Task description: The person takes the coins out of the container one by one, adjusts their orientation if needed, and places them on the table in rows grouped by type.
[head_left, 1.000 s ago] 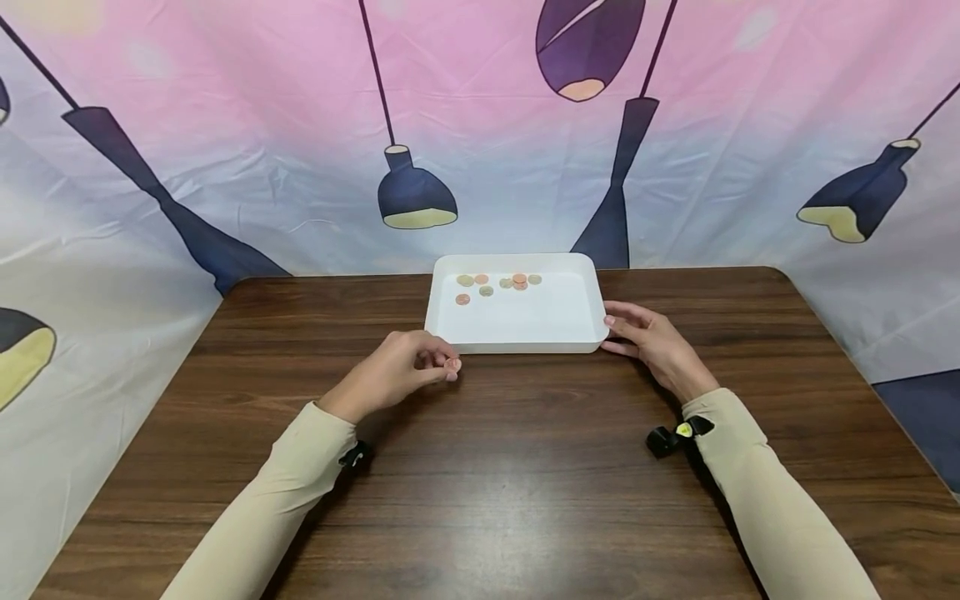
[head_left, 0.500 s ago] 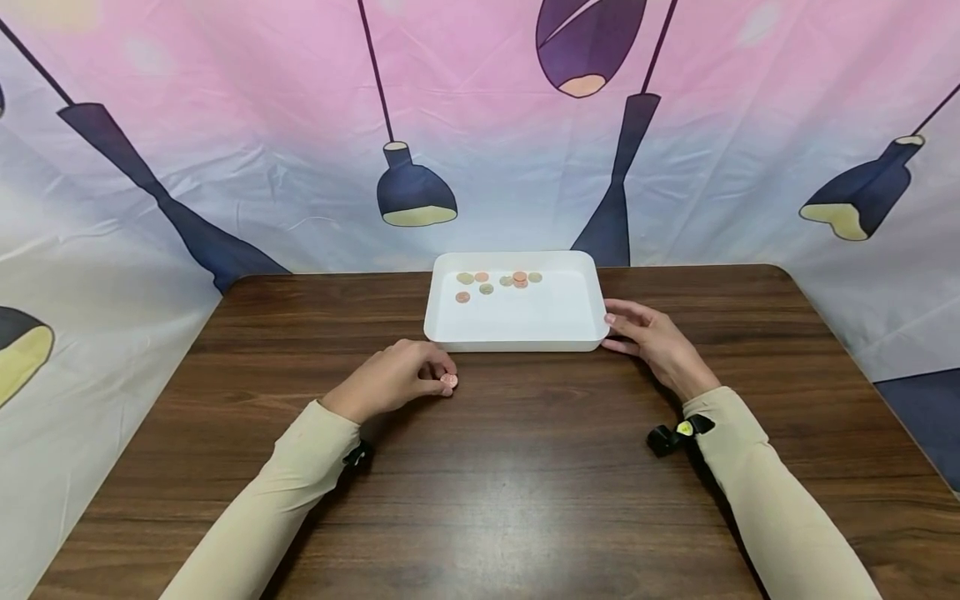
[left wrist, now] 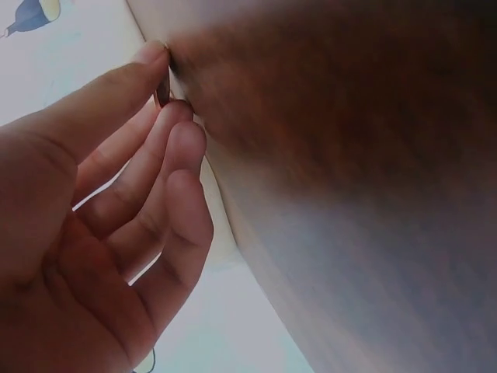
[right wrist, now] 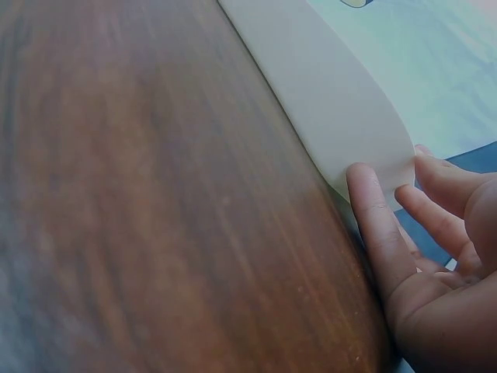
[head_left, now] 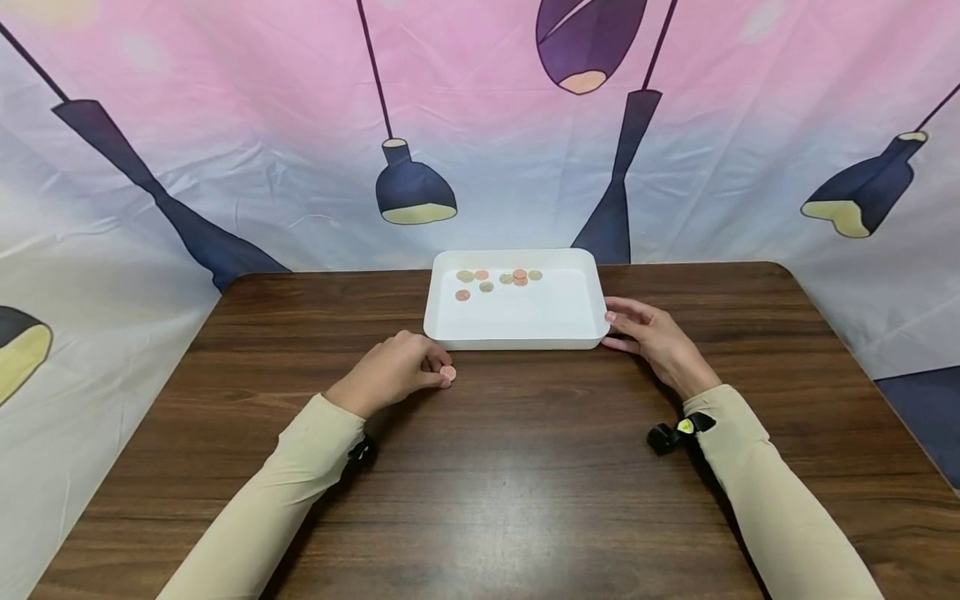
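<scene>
My left hand (head_left: 401,371) pinches a copper-coloured coin (head_left: 447,373) just in front of the white tray's (head_left: 517,343) left front corner. In the left wrist view the coin (left wrist: 162,92) shows edge-on between the thumb tip and a fingertip, close to the tabletop. Over at the tray's right front corner, my right hand (head_left: 660,342) touches the outside with fairly straight fingers. The right wrist view has one finger (right wrist: 366,183) against the tray's wall (right wrist: 326,101) and other digits around the corner. Several flat coins (head_left: 462,295), copper and silvery, lie toward the tray's back; two copper ones overlap.
The tray stands on a dark wood table (head_left: 502,483), near its back edge. Behind it hangs a pastel cloth (head_left: 300,167) printed with lamps. Black straps with small devices (head_left: 663,437) are on both wrists.
My left hand has drawn the coin slightly toward me and left, away from the tray corner, then a little back up. The right hand and the coins in the tray keep their places.
</scene>
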